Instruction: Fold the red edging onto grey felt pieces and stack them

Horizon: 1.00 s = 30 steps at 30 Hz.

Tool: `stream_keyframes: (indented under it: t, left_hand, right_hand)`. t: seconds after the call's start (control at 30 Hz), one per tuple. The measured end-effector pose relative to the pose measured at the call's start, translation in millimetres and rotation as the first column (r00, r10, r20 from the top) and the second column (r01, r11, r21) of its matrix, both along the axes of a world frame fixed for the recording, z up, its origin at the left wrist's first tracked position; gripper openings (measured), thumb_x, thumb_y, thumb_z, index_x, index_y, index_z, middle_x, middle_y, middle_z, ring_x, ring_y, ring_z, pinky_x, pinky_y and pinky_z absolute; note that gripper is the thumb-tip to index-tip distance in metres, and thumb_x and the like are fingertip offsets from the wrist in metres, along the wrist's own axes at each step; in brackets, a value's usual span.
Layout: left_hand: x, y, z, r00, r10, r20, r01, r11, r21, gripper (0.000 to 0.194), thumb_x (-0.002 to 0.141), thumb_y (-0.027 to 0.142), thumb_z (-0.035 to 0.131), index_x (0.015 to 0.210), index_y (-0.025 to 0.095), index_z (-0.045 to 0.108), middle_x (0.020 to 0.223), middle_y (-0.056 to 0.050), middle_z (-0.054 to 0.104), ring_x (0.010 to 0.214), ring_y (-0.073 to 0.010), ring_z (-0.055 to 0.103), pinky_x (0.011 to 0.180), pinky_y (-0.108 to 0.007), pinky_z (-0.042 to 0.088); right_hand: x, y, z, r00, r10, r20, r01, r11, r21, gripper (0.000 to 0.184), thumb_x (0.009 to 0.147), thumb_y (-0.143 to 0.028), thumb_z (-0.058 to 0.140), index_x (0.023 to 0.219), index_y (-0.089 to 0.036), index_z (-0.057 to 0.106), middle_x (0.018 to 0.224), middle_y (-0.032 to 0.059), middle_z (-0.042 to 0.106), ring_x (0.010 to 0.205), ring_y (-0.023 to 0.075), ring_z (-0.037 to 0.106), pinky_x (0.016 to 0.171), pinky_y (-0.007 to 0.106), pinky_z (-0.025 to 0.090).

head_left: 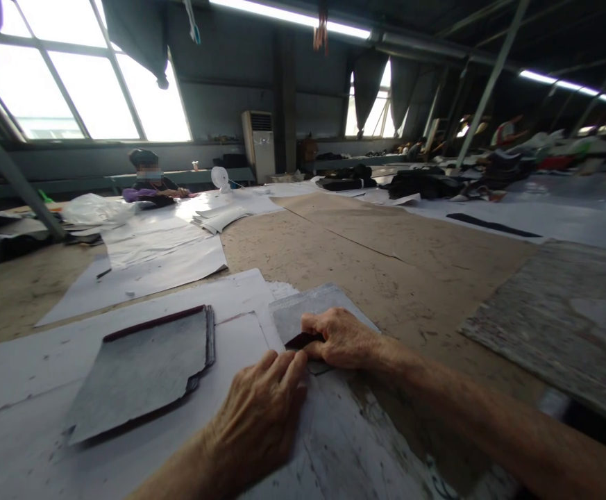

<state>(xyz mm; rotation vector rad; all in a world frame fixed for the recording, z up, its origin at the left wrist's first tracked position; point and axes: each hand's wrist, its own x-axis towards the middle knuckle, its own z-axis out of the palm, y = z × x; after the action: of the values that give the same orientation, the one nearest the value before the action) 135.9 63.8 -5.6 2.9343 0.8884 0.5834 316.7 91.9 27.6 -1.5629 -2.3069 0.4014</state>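
Note:
My right hand [340,338] is curled closed on a small dark piece [303,340] at the near edge of a grey sheet [307,309]. My left hand [261,413] lies just below it, fingers together, with the fingertips touching the same dark piece. Both hands rest on white paper [219,326] covering the near part of the big brown table [365,250]. A stack of grey cut sheets [146,371] with a dark red edge lies to the left of my hands.
More white paper sheets [162,250] and a folded pile [219,217] lie farther back. A person [151,182] sits at the far left of the table. A worn grey board [563,319] lies right. Dark fabric heaps [422,182] sit at the back right.

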Motion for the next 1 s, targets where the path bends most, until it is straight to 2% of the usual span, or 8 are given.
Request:
stream_keyframes:
  t: [0.1,0.27,0.33,0.47,0.6,0.77,0.9,1.0]
  left_hand:
    - [1.0,-1.7,0.5,0.999,0.018,-0.027,-0.018,0.999,-0.034,0.026,0.087,0.018,0.031,0.11,0.017,0.043,0.093,-0.008,0.055,0.079,-0.0222,0.053,0.063,-0.038,0.049]
    - [4.5,5.2,2.5,0.994,0.113,-0.006,-0.113,0.989,-0.092,0.023,0.086,0.022,0.037,0.106,0.02,0.047,0.089,-0.004,0.055,0.067,-0.0175,0.055,0.061,-0.033,0.048]
    - [7.1,12.7,2.2,0.986,0.163,0.018,-0.161,0.984,-0.077,0.023,0.087,0.022,0.037,0.106,0.021,0.049,0.087,-0.003,0.055,0.066,-0.0159,0.056,0.06,-0.03,0.047]
    - [10.2,27.4,-0.2,0.979,0.205,0.025,-0.204,0.979,-0.014,0.024,0.085,0.015,0.035,0.092,0.018,0.057,0.077,-0.004,0.054,0.062,-0.0159,0.053,0.056,-0.029,0.044]
    - [10.3,34.6,1.0,0.98,0.2,0.025,-0.201,0.976,0.086,0.022,0.08,0.014,0.04,0.09,0.018,0.058,0.106,-0.007,0.054,0.087,-0.0223,0.051,0.075,-0.038,0.041]
    - [12.1,47.9,3.5,0.96,0.279,0.009,-0.278,0.955,0.102,0.02,0.083,0.02,0.04,0.092,0.014,0.057,0.101,-0.009,0.058,0.09,-0.025,0.049,0.078,-0.041,0.037]
    - [12.9,54.0,2.0,0.949,0.315,-0.005,-0.313,0.945,0.096,0.029,0.083,0.024,0.04,0.107,0.013,0.052,0.115,-0.011,0.053,0.097,-0.0269,0.046,0.081,-0.044,0.034]
    - [12.3,53.1,2.5,0.943,0.331,-0.021,-0.329,0.941,0.082,0.03,0.083,0.026,0.041,0.109,0.015,0.051,0.112,-0.009,0.054,0.097,-0.0267,0.047,0.08,-0.045,0.033]
  right_hand:
    - [7.6,5.5,-0.7,0.993,-0.046,-0.108,0.043,0.999,-0.027,0.004,0.069,-0.02,0.061,0.066,-0.018,0.059,0.059,-0.0052,0.056,0.057,0.0088,0.05,0.052,0.017,0.033]
    - [37.1,27.1,-1.1,0.926,-0.3,-0.23,0.305,0.952,-0.016,0.015,0.08,-0.025,0.048,0.08,-0.014,0.058,0.061,-0.0029,0.055,0.05,0.0087,0.047,0.046,0.019,0.033]
    - [44.9,31.0,0.5,0.912,-0.334,-0.24,0.344,0.939,0.001,0.016,0.08,-0.028,0.05,0.076,-0.014,0.057,0.06,-0.0027,0.054,0.049,0.0084,0.046,0.047,0.02,0.034]
    - [39.2,24.9,1.2,0.931,-0.275,-0.24,0.291,0.956,0.034,0.013,0.074,-0.027,0.057,0.066,-0.017,0.059,0.058,-0.003,0.055,0.054,0.01,0.047,0.05,0.02,0.034]
    - [26.4,17.0,0.3,0.95,-0.213,-0.23,0.232,0.971,0.059,0.009,0.072,-0.024,0.056,0.068,-0.019,0.063,0.063,-0.0025,0.059,0.059,0.0114,0.05,0.055,0.021,0.035]
    - [25.5,13.1,6.2,0.968,-0.168,-0.185,0.182,0.981,0.063,0.011,0.072,-0.022,0.055,0.065,-0.019,0.063,0.059,-0.0028,0.059,0.058,0.0118,0.051,0.055,0.021,0.035]
    - [29.9,18.6,7.5,0.967,-0.202,-0.153,0.214,0.974,0.067,0.014,0.075,-0.022,0.055,0.064,-0.019,0.062,0.057,-0.0038,0.057,0.057,0.0108,0.051,0.054,0.02,0.036]
    - [43.6,34.0,5.7,0.948,-0.286,-0.14,0.298,0.951,0.078,0.019,0.08,-0.029,0.056,0.066,-0.015,0.059,0.057,-0.0041,0.055,0.054,0.0097,0.051,0.053,0.021,0.039]
